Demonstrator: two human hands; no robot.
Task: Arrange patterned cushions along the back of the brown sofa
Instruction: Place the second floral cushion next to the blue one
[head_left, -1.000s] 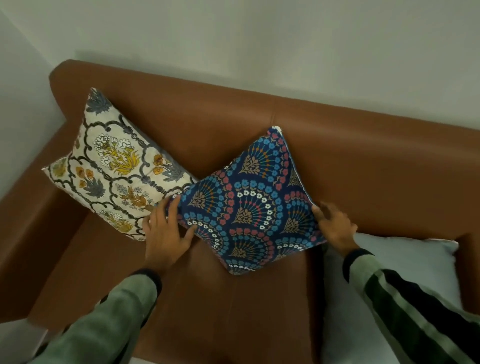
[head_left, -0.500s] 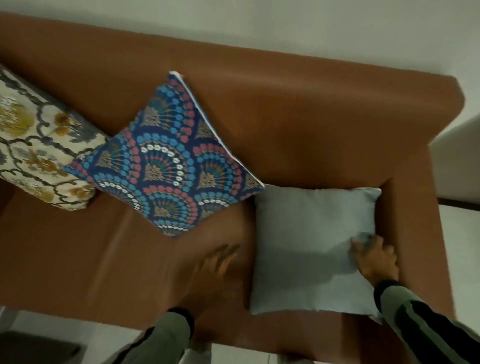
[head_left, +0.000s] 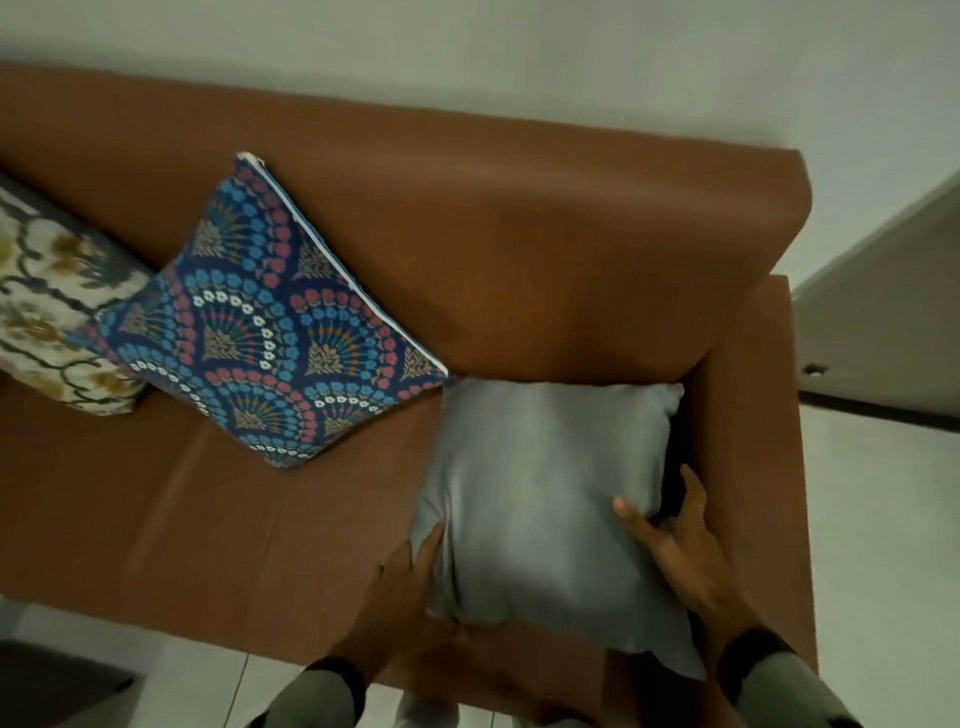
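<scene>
Cushions line the brown sofa (head_left: 519, 234): a cream floral cushion (head_left: 47, 322) at far left touches a blue fan-patterned cushion (head_left: 270, 332) propped corner-up against the backrest; a plain grey cushion (head_left: 540, 499) lies on the seat by the right armrest. The left hand (head_left: 405, 597) grips its near-left edge; the right hand (head_left: 680, 545) clasps its right edge.

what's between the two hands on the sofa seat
The plain grey cushion lies between the left hand and right hand in the head view.
</scene>
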